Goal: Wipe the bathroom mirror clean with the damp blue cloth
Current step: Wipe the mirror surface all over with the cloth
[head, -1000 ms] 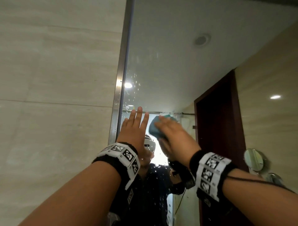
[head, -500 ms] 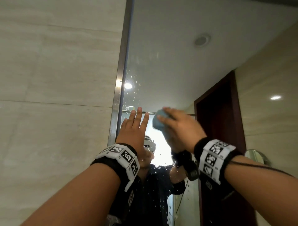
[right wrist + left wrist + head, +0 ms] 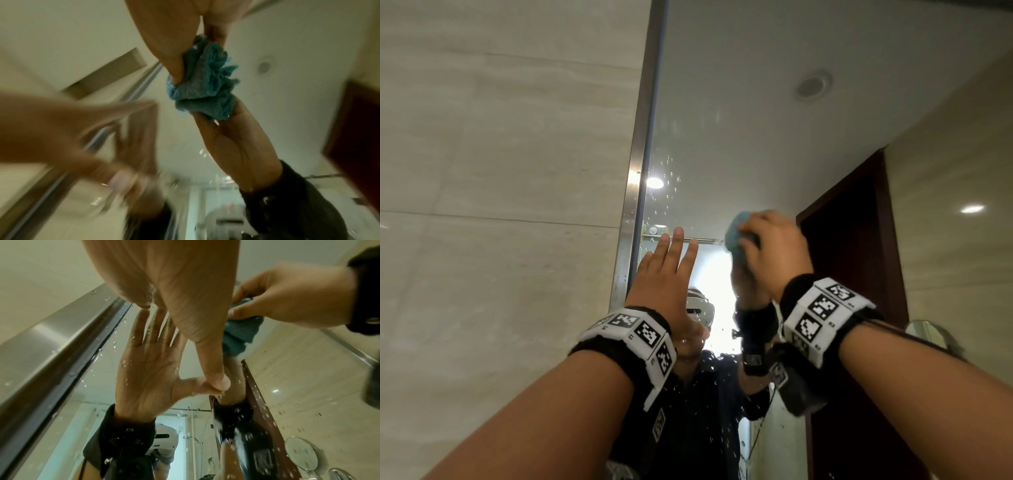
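Cloth (image 3: 736, 236) mostly hidden in right hand (image 3: 774, 253) grip, seemingly against mirror (image 3: 739, 137); left hand (image 3: 664, 274) flat, fingers spread.

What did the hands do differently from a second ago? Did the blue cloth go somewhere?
The right hand slid the bunched blue cloth up and to the right across the mirror, gripping it all the while. The left hand stayed where it was, fingers straight, flat against the glass near the metal frame. Water drops still speckle the mirror by that edge.
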The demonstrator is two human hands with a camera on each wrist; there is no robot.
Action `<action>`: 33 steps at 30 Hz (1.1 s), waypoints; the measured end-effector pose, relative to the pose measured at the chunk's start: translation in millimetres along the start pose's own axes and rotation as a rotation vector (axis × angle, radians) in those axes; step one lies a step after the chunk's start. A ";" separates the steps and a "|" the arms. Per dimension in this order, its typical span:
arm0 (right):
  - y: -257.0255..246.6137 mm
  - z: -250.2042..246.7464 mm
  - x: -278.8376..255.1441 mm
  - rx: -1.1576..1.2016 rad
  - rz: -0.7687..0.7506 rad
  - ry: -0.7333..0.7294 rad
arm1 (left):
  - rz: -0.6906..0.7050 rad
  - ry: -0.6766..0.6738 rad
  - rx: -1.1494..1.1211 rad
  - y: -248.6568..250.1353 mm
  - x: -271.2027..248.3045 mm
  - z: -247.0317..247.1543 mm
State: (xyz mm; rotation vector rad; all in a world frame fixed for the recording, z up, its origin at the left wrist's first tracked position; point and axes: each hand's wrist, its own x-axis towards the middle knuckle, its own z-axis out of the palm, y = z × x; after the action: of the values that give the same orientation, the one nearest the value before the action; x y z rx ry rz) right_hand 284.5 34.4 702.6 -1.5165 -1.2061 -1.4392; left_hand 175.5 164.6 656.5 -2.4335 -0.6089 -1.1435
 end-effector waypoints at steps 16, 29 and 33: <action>6.1 7.6 41.2 0.149 -0.062 0.055 | 0.000 -0.006 -0.002 0.6 -0.2 -1.1; 20.8 2.6 50.2 0.108 0.103 0.070 | -0.007 -0.025 0.007 1.2 -0.9 -2.9; -2.7 23.9 26.8 -0.061 -0.240 -0.182 | -0.008 -0.024 0.029 2.2 -1.0 -3.1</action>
State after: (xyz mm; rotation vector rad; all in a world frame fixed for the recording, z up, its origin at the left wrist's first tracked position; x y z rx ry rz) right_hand 288.0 61.7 725.8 -1.6160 -1.5086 -1.5286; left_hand 174.2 161.0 657.2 -2.4252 -0.6384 -1.1021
